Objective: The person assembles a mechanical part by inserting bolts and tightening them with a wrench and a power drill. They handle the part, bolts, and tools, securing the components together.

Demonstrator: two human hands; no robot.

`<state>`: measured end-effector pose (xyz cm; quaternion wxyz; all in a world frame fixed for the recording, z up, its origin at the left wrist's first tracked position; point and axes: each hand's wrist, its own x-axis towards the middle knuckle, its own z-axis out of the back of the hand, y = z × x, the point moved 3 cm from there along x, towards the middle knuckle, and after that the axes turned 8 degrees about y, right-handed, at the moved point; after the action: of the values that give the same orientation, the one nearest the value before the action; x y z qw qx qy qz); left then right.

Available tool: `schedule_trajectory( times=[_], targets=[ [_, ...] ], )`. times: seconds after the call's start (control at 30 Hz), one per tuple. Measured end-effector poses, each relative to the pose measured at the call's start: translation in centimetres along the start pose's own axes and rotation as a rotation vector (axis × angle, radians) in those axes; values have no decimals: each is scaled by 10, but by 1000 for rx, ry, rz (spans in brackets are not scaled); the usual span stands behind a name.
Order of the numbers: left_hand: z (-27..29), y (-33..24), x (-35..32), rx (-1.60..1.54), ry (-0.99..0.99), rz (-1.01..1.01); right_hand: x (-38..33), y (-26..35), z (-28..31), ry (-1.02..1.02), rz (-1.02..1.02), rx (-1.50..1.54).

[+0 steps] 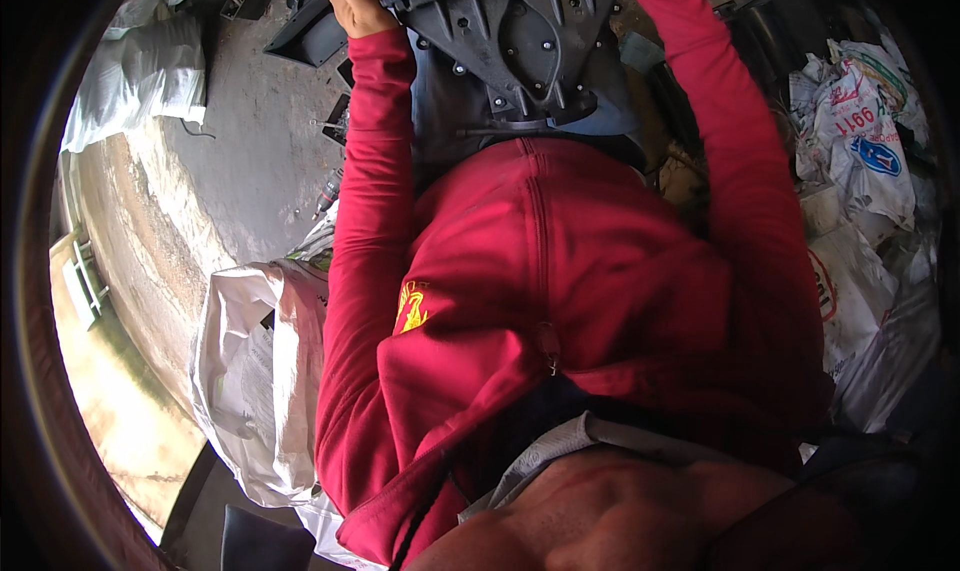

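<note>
A black ribbed plastic part (470,26) with a V-shaped frame, an oval opening and several small screws rests over my lap, its upper end cut off by the top of the picture. At its upper left corner, my left hand (358,6) appears closed on the edge; the fingertips are partly out of the picture. My right arm, in a red sleeve (700,71), reaches up to the part's right side. The right hand lies beyond the top edge and cannot be seen.
A power screwdriver (328,193) lies on the grey floor (250,161) left of my arm. Black plastic pieces (308,36) lie farther off. White sacks stand at my left (245,371) and right (850,141), with a plastic-wrapped bundle (140,81) at the far left.
</note>
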<state>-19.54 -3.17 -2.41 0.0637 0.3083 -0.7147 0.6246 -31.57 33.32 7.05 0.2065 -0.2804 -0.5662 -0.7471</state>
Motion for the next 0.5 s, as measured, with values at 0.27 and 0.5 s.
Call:
schedule_trajectory(
  times=[0.27, 0.5],
  targets=[
    [12, -60, -51, 194, -74, 31, -64, 84, 6, 284, 500, -1],
    [-32, -141, -79, 427, 84, 18, -86, 74, 32, 380, 280, 269]
  ],
)
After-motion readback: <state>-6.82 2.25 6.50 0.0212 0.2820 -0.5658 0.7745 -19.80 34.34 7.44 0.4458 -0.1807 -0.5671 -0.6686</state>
